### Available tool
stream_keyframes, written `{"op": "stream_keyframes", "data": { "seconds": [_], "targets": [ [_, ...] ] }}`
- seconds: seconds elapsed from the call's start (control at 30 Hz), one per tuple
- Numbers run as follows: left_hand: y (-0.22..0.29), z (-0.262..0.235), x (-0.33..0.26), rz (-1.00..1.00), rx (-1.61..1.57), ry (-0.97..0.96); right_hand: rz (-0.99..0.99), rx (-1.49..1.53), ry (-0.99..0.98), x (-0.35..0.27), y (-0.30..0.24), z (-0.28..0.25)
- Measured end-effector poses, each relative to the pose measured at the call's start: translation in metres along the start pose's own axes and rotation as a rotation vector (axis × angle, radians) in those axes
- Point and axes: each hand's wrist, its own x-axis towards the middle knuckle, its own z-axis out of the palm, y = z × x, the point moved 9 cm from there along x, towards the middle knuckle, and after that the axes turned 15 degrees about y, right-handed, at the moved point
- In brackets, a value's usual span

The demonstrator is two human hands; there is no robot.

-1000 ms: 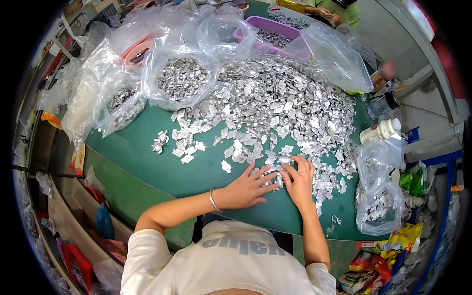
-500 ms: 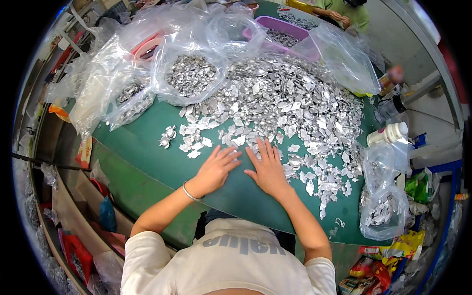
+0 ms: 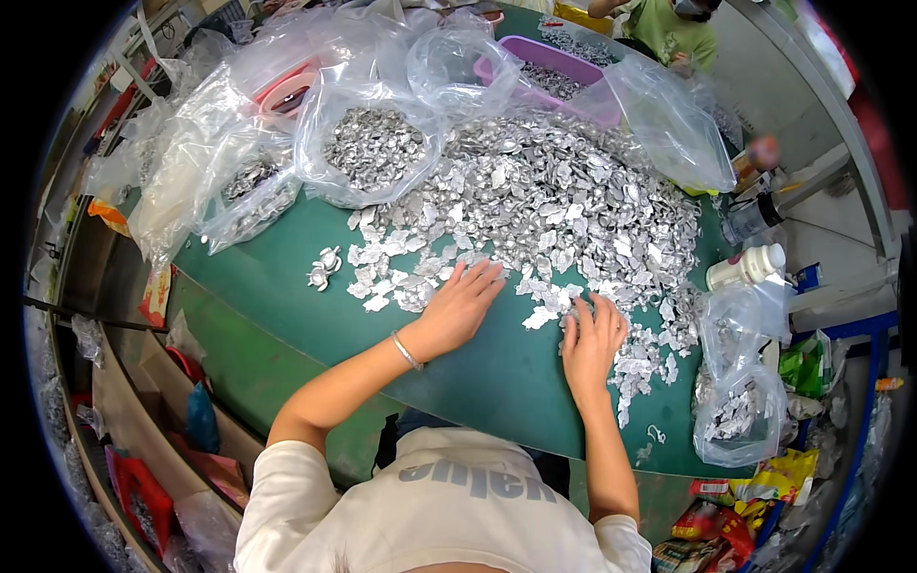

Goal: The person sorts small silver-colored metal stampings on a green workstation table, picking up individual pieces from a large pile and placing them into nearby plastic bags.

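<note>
Silvery turtle-shaped metal pieces [image 3: 564, 205] lie in a broad heap on a green table [image 3: 478, 392]. My left hand [image 3: 458, 307] rests at the heap's near edge, its fingers stretched out over the loose pieces and nothing visibly gripped. Farther right, my right hand [image 3: 590, 349] reaches down onto pieces, fingers apart and slightly bent; what lies beneath the fingertips is partly hidden. A few rounder turtle pieces [image 3: 324, 268] sit apart on the left of the table.
Clear plastic bags of metal pieces [image 3: 373, 148] stand behind the heap, beside a purple basin [image 3: 549, 57]. On the right are a white bottle [image 3: 747, 266] and another filled bag [image 3: 735, 415]. Across the table, a person in green [image 3: 673, 33] sits.
Both hands have moved right, the right one also nearer to me, widening the space between them. Loose pieces at the near edge have shifted. The person opposite has raised an arm.
</note>
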Motion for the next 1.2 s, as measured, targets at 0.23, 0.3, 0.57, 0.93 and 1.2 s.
{"op": "stream_keyframes", "data": {
  "seconds": [0.23,0.3,0.57,0.93,1.2],
  "targets": [
    [-0.022,-0.009,-0.010,-0.012,0.052,0.056,-0.138,0.098,-0.196,0.005,-0.045,0.043],
    [-0.031,-0.017,-0.012,-0.065,0.024,0.100,-0.159,0.206,-0.223,-0.005,-0.057,0.035],
    [-0.019,-0.010,0.037,-0.154,-0.052,0.258,0.041,0.303,0.042,0.029,-0.047,0.034],
    [-0.027,0.020,0.056,-0.128,-0.096,0.233,0.069,0.413,0.014,0.028,-0.038,0.043],
    [-0.044,-0.005,0.042,-0.203,-0.226,0.325,-0.148,0.700,-0.171,0.006,-0.081,0.028]
  ]
}}
